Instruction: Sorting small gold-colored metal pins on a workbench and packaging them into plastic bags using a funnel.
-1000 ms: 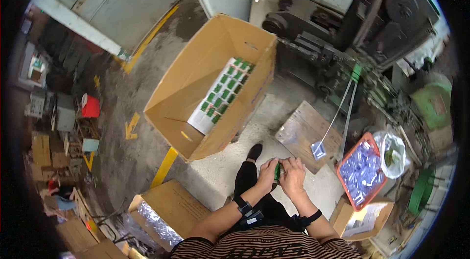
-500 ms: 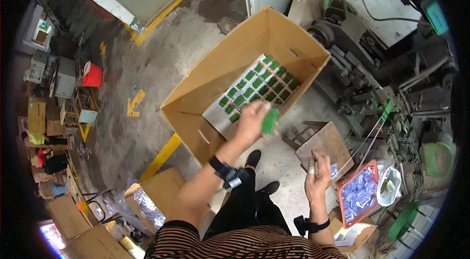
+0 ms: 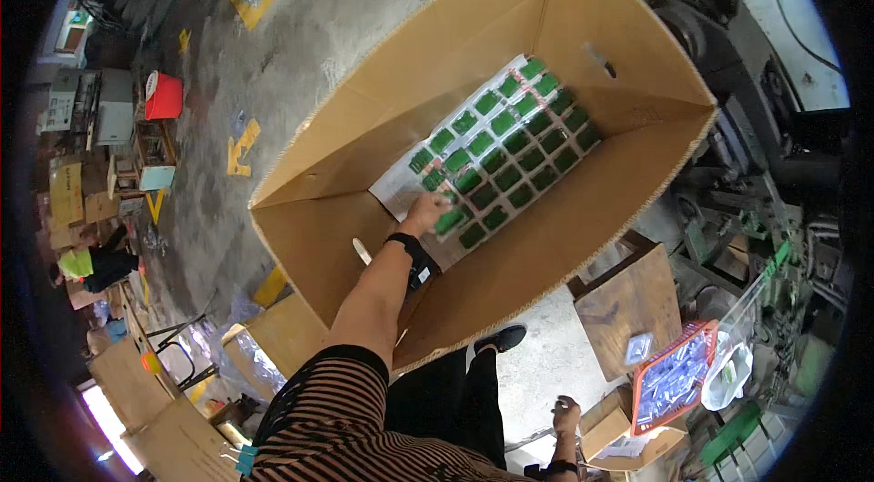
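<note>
My left hand (image 3: 424, 213) reaches deep into a large brown cardboard box (image 3: 364, 109). Its fingers are closed at a small green block in clear packing (image 3: 449, 222), by the near left end of several rows of similar green blocks (image 3: 503, 124). The fingertips partly cover that piece. These rows lie flat on a pale sheet (image 3: 393, 193) at the bottom of the box. Low on the right, my right hand (image 3: 566, 414) hangs outside the box with its fingers curled in, and nothing shows in it. A strapped band sits on each wrist.
Right of the box stands a wooden stool (image 3: 628, 309) with a small clear case (image 3: 639, 348) on it. Beside it are a red basket of clear cases (image 3: 701, 334), a white plastic bag (image 3: 726, 373) and an open carton (image 3: 596, 432). Machinery (image 3: 756, 209) lines the right side.
My left hand has gone down into the box with the green block and is now at the rows. My right hand has dropped away from the stool, and the box looks nearer.
</note>
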Tool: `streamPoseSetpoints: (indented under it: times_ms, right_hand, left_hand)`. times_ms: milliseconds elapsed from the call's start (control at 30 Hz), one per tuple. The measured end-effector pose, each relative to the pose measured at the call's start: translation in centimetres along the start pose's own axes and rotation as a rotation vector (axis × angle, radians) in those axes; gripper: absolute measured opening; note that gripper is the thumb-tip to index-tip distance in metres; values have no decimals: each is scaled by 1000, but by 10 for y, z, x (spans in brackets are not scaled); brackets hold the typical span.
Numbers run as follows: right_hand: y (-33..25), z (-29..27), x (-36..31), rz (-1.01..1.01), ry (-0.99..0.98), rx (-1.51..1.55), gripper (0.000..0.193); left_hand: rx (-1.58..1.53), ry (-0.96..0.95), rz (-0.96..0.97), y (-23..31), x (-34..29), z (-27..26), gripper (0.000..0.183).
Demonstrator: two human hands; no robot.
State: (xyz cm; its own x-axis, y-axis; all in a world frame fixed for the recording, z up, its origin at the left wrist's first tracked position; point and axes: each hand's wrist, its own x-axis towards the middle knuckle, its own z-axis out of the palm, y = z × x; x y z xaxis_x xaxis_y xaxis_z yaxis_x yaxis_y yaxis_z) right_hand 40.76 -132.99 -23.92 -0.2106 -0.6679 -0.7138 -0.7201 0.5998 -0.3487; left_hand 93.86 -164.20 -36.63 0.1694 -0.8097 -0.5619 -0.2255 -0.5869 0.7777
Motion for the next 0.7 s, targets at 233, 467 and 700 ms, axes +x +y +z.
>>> streamPoseSetpoints:
  times_ms: [233, 467, 700]
  right_hand:
    - [55, -46, 34, 379, 487, 446, 34]
    - [5, -65, 85, 254, 796, 174, 45]
    - [10, -59, 120, 71, 769, 307, 46]
  left_hand:
    - [492, -238, -208, -88, -26, 27, 21]
    - [680, -155, -209, -79, -34, 37, 24]
    - [754, -92, -102, -77, -37, 39, 24]
